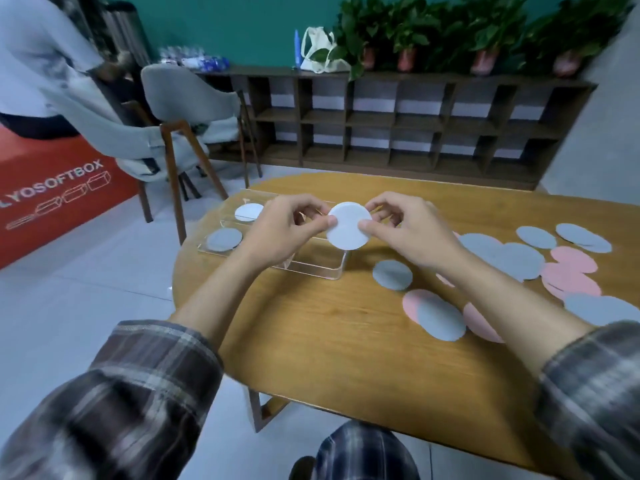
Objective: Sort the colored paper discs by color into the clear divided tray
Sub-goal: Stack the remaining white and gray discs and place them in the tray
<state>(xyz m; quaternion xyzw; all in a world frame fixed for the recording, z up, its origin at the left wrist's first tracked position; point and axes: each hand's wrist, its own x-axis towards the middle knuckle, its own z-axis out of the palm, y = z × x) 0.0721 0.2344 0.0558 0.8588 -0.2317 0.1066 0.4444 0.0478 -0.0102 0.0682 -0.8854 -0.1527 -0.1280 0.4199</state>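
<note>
Looking from afar, I see the left hand [282,233] and the right hand [410,237] each pinching one edge of a white disc [349,226], held above the clear divided tray [322,270]. Inside the tray lie a second white disc [249,212] and a grey disc [224,239]. Loose grey discs [392,274] and pink discs [573,259] lie on the wooden table [329,341], right of the tray.

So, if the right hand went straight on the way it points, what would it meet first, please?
Probably the left hand: the right hand points leftward across the white round paper disc that both pinch, and the left hand holds its opposite edge. Depth is unclear.
</note>
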